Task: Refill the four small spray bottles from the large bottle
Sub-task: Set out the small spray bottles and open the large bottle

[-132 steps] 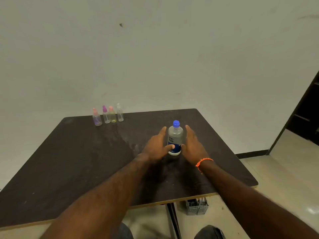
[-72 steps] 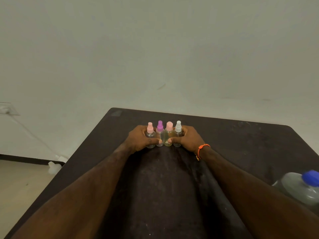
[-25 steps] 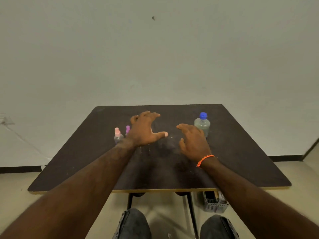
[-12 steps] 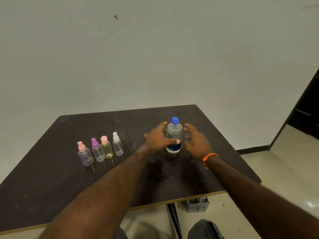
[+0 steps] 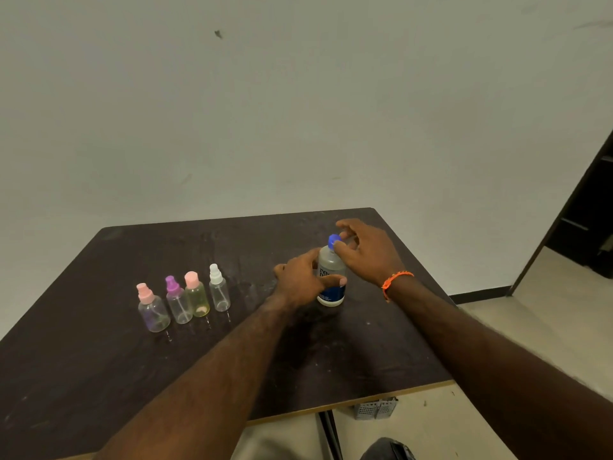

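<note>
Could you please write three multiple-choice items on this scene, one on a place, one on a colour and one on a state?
1. Where do the small spray bottles stand on the table?
A. In a row on the person's left of the large bottle
B. Behind the large bottle
C. On the floor

2. What colour is the large bottle's cap?
A. Red
B. Blue
C. White

3. What is the right hand doing?
A. Resting flat on the table
B. Lifting a spray bottle
C. Pinching the cap

Answers: 1 A, the row stands left of the large bottle. 2 B, the cap is blue. 3 C, its fingertips close on the cap while the left hand grips the body.
</note>
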Tool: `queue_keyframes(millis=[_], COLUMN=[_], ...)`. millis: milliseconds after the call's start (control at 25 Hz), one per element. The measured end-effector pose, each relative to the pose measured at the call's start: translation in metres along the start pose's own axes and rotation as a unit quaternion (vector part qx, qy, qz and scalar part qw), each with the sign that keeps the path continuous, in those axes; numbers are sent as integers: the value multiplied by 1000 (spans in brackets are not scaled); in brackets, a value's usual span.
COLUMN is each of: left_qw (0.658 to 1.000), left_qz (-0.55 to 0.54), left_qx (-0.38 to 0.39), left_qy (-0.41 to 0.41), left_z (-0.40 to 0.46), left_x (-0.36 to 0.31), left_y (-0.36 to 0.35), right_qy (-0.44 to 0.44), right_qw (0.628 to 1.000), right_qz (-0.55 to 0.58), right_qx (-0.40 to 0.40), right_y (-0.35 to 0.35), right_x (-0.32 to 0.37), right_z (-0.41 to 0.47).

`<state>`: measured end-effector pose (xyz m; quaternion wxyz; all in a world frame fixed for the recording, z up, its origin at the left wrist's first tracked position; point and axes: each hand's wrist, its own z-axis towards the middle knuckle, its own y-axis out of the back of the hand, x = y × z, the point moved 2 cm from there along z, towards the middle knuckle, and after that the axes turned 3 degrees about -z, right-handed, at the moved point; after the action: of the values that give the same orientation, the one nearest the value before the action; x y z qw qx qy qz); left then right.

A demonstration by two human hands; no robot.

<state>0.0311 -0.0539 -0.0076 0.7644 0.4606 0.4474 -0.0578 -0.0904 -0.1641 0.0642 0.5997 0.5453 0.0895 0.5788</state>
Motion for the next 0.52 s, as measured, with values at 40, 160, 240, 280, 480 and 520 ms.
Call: queue_keyframes(millis=[40,160,240,280,480,520], left_qw=[1000,1000,1000,1000,1000,1000], left_qz=[6,24,23,19,13,14], left_qx=[0,2,4,4,-2,-1], left_qy=[2,9,6,6,5,4], left_z=[-1,1,2,2,2,2], left_x=[-1,-2,-2,-2,-2,-3], left_y=[0,0,0,-1,-2,-1], right_qy=[20,33,18,16,32,37], right_qw=[999,993,995,995,988,987], right_qz=[-46,-111,-98,-98,-131,-124], right_qx=[7,21,28,32,78,95], right_y=[2,1,-2,-2,-1,-1], right_x=[6,13,14,14,21,23], right_z=[8,21,23,23,21,19])
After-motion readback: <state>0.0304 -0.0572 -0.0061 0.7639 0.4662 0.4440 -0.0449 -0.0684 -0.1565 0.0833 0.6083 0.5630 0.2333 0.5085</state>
